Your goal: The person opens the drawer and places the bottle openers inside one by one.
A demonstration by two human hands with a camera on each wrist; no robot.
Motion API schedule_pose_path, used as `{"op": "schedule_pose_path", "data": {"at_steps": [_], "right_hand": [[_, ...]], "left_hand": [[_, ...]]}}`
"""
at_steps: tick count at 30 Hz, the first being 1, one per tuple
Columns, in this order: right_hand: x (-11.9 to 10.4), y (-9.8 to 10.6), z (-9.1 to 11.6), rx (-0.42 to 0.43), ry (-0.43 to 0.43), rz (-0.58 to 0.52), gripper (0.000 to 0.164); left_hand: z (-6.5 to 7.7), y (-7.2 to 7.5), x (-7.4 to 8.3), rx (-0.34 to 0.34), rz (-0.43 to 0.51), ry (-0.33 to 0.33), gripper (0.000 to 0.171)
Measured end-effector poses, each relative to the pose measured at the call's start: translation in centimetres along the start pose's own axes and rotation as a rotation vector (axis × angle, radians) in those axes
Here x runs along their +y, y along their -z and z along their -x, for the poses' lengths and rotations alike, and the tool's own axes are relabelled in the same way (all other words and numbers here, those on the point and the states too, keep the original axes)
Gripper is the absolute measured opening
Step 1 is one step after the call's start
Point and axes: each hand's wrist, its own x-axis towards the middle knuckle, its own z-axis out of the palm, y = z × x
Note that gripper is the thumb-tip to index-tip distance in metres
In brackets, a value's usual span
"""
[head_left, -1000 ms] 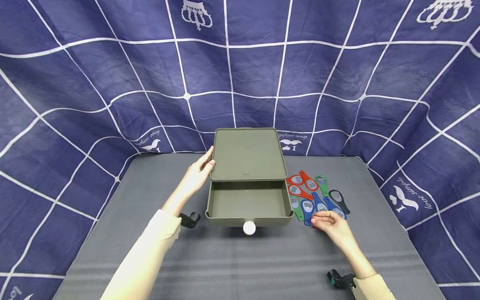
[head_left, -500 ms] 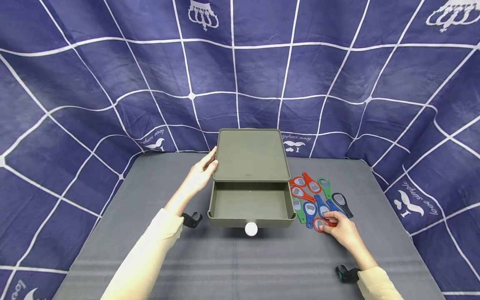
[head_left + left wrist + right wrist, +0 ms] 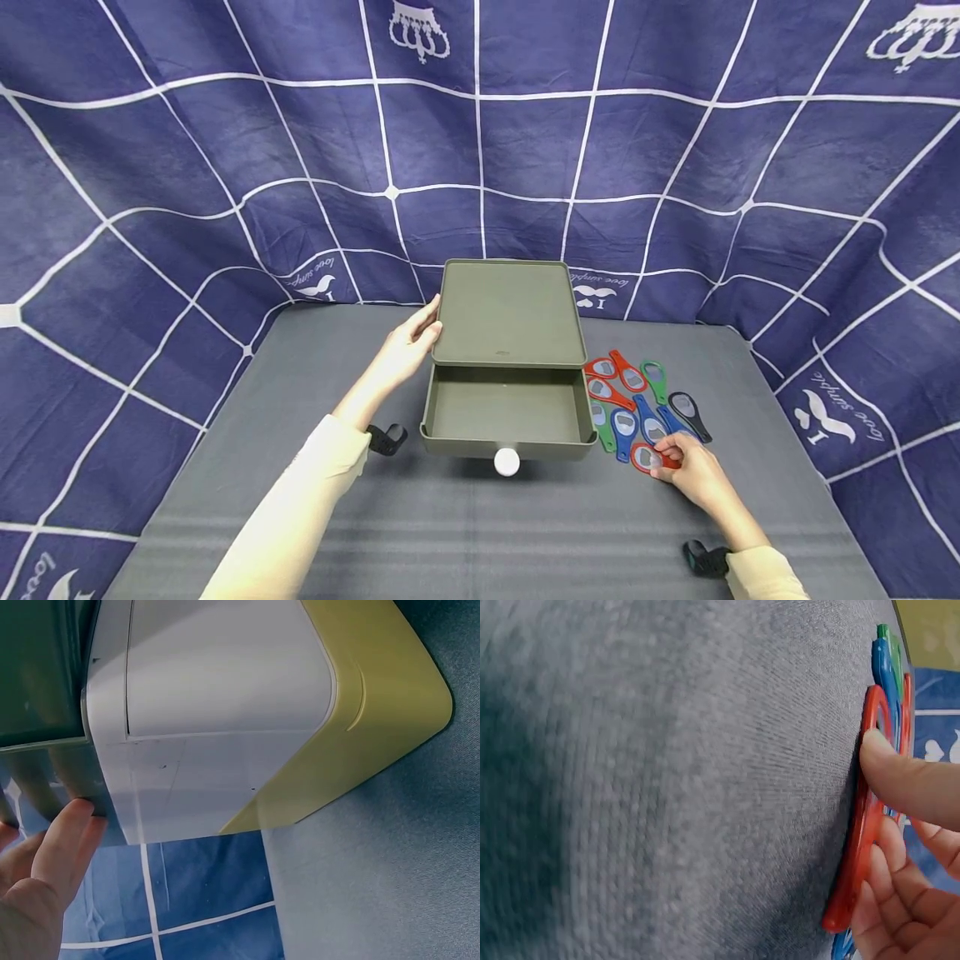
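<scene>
The red opener (image 3: 861, 832) is placed at the near side of the other openers (image 3: 624, 423), right of the box (image 3: 512, 312); whether it is clear of the counter (image 3: 540, 533) cannot be told. It is pinched between thumb and fingers by the right hand (image 3: 693, 471); the left hand (image 3: 405, 350) is laid, fingers extended, against the box. The opener is judged light, stiff, not fragile, perhaps slippery along its smooth rim; a grip across the long edges is suggested. The opener's thin profile is shown in the right wrist view, the drawer's (image 3: 510, 408) interior in the head view only, the box's pale side (image 3: 225, 690) in the left wrist view only.
</scene>
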Motion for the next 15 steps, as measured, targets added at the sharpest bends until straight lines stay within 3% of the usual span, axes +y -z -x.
{"op": "schedule_pose_path", "data": {"at_steps": [15], "right_hand": [[0.1,0.58,0.09,-0.082,-0.103,-0.18,0.034]], "left_hand": [[0.28,0.06,-0.01,0.006,-0.045,0.002,0.052]]}}
